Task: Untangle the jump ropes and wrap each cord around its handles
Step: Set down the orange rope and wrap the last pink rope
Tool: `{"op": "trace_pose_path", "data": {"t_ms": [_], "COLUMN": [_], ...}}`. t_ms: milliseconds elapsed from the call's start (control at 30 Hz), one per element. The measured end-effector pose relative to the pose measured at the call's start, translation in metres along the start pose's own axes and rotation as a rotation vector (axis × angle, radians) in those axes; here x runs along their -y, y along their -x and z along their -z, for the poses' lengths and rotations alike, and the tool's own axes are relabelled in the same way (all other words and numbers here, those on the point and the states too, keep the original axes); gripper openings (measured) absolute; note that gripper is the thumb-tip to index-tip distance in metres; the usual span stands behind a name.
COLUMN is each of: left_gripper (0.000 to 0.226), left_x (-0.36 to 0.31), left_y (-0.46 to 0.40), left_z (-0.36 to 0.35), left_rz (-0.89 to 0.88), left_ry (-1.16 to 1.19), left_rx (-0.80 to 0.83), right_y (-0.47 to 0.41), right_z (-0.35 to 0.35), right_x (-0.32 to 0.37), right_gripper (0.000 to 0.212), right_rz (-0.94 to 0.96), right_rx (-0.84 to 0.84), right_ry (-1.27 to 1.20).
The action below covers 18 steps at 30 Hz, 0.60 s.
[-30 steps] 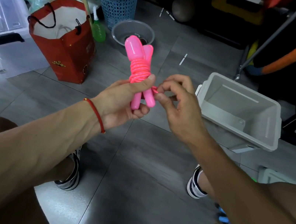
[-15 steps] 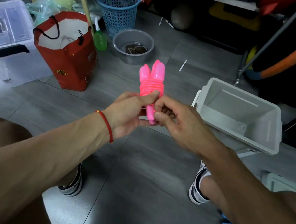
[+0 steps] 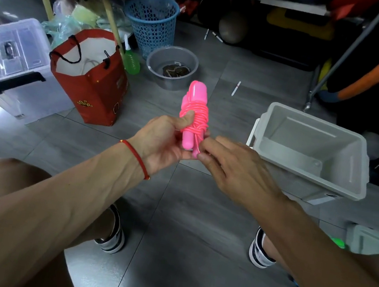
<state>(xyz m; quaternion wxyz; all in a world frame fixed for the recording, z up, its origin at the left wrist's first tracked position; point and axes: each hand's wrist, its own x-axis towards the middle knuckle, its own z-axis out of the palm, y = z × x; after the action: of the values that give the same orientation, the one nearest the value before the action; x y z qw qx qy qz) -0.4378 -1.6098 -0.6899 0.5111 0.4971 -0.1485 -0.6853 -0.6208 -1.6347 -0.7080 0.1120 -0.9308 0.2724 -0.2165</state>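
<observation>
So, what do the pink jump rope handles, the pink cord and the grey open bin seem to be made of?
Pink jump rope handles: probably hard, glossy plastic, given the highlights. Pink cord: likely smooth, flexible vinyl or rubber; it coils tightly. Grey open bin: apparently matte moulded plastic, with thin, even walls.

I log, on the grey floor: red paper bag (image 3: 93, 88), blue mesh basket (image 3: 152, 22), grey basin (image 3: 172, 67), green bottle (image 3: 130, 61), clear lidded box (image 3: 6, 57), and open grey bin (image 3: 312, 148).

Both hands (image 3: 202, 156) gripping wrapped pink jump rope (image 3: 194, 113), grey bin (image 3: 311, 150) nearby
</observation>
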Motion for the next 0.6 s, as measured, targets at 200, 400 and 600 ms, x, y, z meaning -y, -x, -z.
{"op": "trace_pose_path", "data": {"t_ms": [200,400,600], "left_gripper": [0.037,0.045,0.041], "left_x": [0.001,0.003,0.001], "left_y": [-0.003,-0.005,-0.003], "left_z": [-0.009,-0.018,-0.029], "left_rz": [-0.031,-0.041,-0.080], "left_ry": [0.050,0.081,0.087], "left_rx": [0.010,-0.031,-0.044], "right_y": [0.000,0.004,0.020], "right_z": [-0.002,-0.001,-0.008], "right_x": [0.006,0.003,0.006], "right_gripper": [0.020,0.003,0.040], "right_rz": [0.029,0.034,0.154], "right_rx": [-0.127,-0.180,-0.186], "right_ry": [0.175,0.263,0.427]}}
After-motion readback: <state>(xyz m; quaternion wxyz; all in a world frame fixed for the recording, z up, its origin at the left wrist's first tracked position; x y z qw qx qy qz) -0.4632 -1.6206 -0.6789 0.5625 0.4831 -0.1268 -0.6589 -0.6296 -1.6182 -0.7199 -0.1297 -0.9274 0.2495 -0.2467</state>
